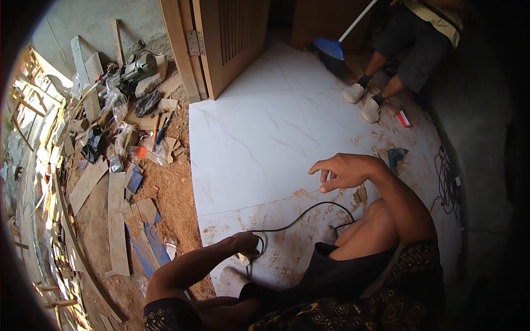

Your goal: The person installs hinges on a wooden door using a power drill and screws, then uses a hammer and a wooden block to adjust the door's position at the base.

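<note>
I sit on a white marble-patterned tile floor (248, 138) with my knees bent. My left hand (245, 244) is closed around a black cable (286, 228) at the lower middle. Just below that hand is a pale plug-like piece (243, 259), partly hidden. The cable arcs rightward toward my foot. Above my right knee, my right hand (345, 171) hangs in the air with fingers apart and slightly curled, holding nothing. A teal power drill (396, 158) lies on the tiles to the right of it.
A wooden door (232, 44) stands ajar at the back. Another person (411, 49) at far right is beside a blue broom (329, 48). Coiled cable (446, 182) and a red-and-white box (404, 118) lie right. Planks (117, 226), sawdust and a green power tool (141, 67) lie left.
</note>
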Demonstrator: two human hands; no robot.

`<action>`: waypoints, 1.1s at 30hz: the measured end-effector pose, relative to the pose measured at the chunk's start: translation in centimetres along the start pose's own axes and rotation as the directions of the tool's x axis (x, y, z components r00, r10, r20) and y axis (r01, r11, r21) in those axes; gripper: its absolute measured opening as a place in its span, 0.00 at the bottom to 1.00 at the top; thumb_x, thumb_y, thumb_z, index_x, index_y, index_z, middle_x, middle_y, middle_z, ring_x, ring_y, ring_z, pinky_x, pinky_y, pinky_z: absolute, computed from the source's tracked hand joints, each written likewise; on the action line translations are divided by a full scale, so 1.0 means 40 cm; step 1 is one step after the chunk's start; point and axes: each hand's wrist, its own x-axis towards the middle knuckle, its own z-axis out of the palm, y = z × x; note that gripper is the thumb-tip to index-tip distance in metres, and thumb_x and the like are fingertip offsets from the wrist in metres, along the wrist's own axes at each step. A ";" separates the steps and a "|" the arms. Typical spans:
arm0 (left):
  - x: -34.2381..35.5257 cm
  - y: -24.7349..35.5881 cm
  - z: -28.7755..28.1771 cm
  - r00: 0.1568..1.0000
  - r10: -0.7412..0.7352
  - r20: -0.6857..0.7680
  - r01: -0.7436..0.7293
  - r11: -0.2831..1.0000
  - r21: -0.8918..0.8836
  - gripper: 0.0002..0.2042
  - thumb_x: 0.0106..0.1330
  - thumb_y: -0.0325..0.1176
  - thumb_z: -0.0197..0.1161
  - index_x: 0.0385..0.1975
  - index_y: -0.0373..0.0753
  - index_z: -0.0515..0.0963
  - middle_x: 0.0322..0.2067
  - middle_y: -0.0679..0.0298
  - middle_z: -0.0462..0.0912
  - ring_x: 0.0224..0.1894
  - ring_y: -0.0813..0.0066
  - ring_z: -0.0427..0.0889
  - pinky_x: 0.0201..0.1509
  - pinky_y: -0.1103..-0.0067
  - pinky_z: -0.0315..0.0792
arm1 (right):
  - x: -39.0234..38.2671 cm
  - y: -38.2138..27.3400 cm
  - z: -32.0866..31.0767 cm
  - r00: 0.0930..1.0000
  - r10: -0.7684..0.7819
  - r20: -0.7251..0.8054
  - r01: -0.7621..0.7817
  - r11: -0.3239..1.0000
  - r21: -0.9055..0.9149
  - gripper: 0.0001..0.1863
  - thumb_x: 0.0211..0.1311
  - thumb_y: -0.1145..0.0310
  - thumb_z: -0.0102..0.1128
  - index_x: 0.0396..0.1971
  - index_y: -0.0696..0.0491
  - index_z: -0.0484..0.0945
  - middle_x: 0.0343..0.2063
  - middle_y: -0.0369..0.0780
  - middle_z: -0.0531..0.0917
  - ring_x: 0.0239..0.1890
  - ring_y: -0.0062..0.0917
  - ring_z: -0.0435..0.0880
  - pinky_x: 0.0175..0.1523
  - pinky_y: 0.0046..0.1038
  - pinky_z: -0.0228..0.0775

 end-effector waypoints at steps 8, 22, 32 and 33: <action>0.004 -0.019 0.006 1.000 0.029 0.012 -0.029 0.999 0.045 0.26 0.65 0.56 0.61 0.26 0.34 0.86 0.30 0.50 0.87 0.35 0.51 0.87 0.39 0.61 0.81 | 0.005 -0.010 -0.010 1.000 0.023 0.010 -0.022 1.000 -0.008 0.37 0.64 0.46 0.65 0.67 0.50 0.69 0.50 0.42 0.87 0.53 0.40 0.84 0.58 0.39 0.75; 0.024 -0.036 0.034 0.997 0.076 0.000 -0.076 0.997 0.030 0.20 0.64 0.48 0.64 0.27 0.34 0.86 0.32 0.50 0.88 0.36 0.53 0.87 0.40 0.61 0.80 | 0.006 -0.005 0.006 1.000 0.001 0.018 -0.001 1.000 0.005 0.37 0.63 0.47 0.65 0.67 0.51 0.69 0.50 0.41 0.87 0.53 0.40 0.84 0.58 0.40 0.75; -0.005 -0.008 -0.004 1.000 0.013 0.018 -0.013 1.000 -0.006 0.20 0.63 0.50 0.65 0.31 0.36 0.87 0.34 0.50 0.88 0.39 0.52 0.88 0.42 0.60 0.81 | 0.007 0.000 -0.003 1.000 -0.019 0.008 0.019 1.000 -0.022 0.35 0.65 0.50 0.67 0.67 0.51 0.69 0.50 0.48 0.86 0.51 0.39 0.88 0.53 0.38 0.80; -0.004 -0.014 0.005 1.000 0.013 0.022 -0.013 1.000 -0.010 0.20 0.63 0.50 0.65 0.31 0.36 0.87 0.34 0.50 0.88 0.39 0.52 0.88 0.42 0.60 0.81 | 0.010 0.000 -0.002 1.000 -0.023 0.007 0.023 1.000 -0.019 0.35 0.65 0.50 0.67 0.67 0.51 0.69 0.49 0.48 0.86 0.50 0.39 0.88 0.53 0.38 0.80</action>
